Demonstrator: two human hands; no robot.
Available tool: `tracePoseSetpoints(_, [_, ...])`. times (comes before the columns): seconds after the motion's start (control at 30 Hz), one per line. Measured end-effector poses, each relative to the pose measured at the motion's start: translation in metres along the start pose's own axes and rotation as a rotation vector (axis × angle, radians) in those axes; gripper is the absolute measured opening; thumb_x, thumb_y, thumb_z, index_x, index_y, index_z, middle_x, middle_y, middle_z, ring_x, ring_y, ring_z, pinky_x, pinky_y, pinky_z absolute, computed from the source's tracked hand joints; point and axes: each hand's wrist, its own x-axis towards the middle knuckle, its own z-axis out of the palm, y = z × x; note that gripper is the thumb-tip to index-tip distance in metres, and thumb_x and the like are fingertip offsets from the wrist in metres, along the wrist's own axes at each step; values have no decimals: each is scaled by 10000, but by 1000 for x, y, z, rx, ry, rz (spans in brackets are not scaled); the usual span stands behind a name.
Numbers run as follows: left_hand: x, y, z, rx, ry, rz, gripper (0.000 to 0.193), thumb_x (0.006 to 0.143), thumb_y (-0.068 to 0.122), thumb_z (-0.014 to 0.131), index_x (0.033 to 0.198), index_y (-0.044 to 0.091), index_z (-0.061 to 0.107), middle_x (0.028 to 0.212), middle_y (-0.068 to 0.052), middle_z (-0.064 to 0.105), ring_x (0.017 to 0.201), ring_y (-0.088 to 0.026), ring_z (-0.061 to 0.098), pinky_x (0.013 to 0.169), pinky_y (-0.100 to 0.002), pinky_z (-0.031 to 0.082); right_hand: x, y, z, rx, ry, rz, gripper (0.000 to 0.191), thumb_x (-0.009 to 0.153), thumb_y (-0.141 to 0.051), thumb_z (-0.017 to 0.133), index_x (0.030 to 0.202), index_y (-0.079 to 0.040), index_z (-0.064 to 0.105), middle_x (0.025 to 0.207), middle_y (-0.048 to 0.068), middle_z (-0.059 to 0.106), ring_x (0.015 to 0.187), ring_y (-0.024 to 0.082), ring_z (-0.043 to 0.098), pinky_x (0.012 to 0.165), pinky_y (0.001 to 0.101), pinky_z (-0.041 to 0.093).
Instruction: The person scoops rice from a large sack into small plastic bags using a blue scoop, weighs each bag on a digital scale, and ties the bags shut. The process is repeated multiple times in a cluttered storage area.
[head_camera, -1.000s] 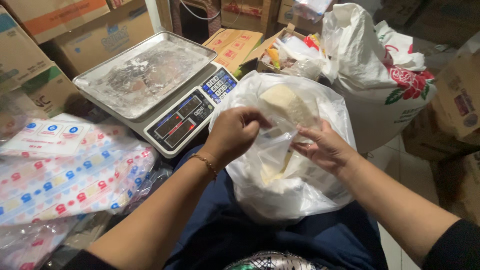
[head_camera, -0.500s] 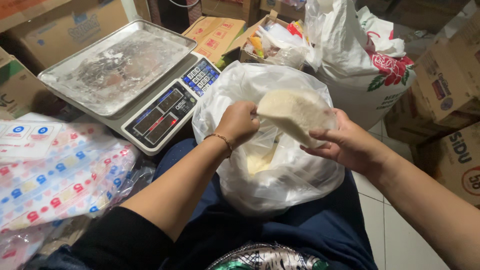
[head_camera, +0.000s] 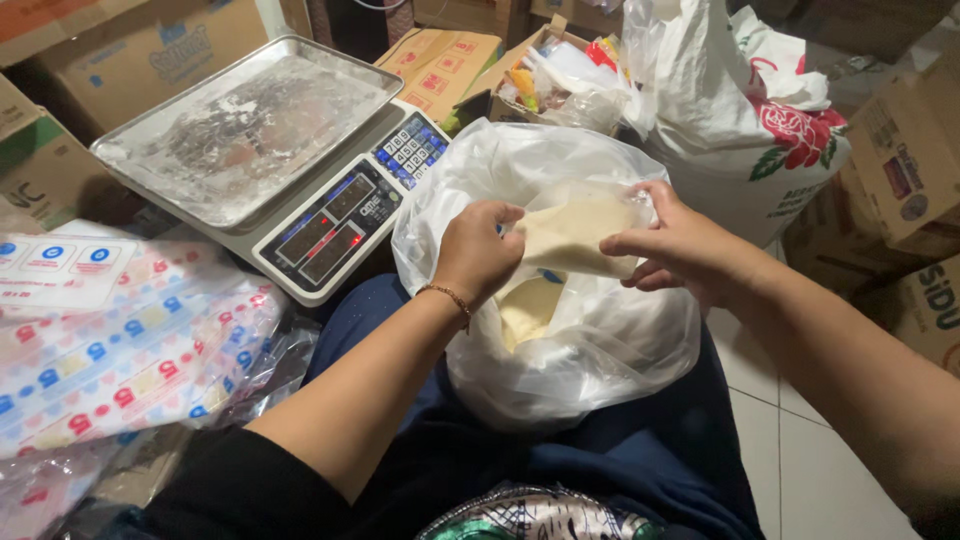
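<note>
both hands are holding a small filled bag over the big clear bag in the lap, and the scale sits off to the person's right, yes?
Not quite: the scale sits to the person's left, as the head view shows. The rest holds: the left hand and right hand hold the small filled bag over the big clear bag in the lap.

Red-digit scale display (head_camera: 325, 228) centre-left, patterned plastic packets (head_camera: 120, 350) lower left, brown cartons (head_camera: 910, 160) right, rose-printed white sack (head_camera: 750, 130) behind
</note>
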Motion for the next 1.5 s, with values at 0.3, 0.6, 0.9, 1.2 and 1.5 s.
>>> tracePoseSetpoints(0.3, [9,-10,-8,88,46,-67,171,761,68,674,865,85,809,854,-134,765,792,-278,750,788,-365,584,9,-11,15,-165,3,-69,955,687,-275,812,1509,-220,329,945,143,605,631,225,652,540,338,560])
tracePoseSetpoints(0.6, [19,-27,-8,47,34,-105,175,750,52,666,859,62,802,844,-143,768,774,-254,761,784,-336,593,8,-45,17,-459,-8,-170,941,714,-367,814,1506,-170,344,842,156,677,599,235,696,542,368,571])
tracePoseSetpoints(0.9, [15,-36,-12,28,45,-121,180,731,36,654,823,62,806,837,-139,772,771,-255,759,789,-333,591,7,-97,22,-812,-67,-195,944,727,-430,816,1502,-170,344,828,239,749,693,303,752,653,395,613])
tracePoseSetpoints(1.2, [9,-36,-28,8,-2,-170,199,760,33,639,853,83,808,863,-102,786,788,-211,767,771,-312,588,53,-74,13,-1208,196,-399,1028,673,-490,916,1505,-192,391,1209,398,529,1021,499,626,857,484,556])
tracePoseSetpoints(1.5, [13,-20,-30,-69,6,-122,205,760,38,641,847,97,817,865,-91,793,779,-184,774,775,-291,599,75,-20,75,-921,177,-447,867,727,-323,863,1446,-190,398,1304,286,431,1005,479,638,861,498,550])
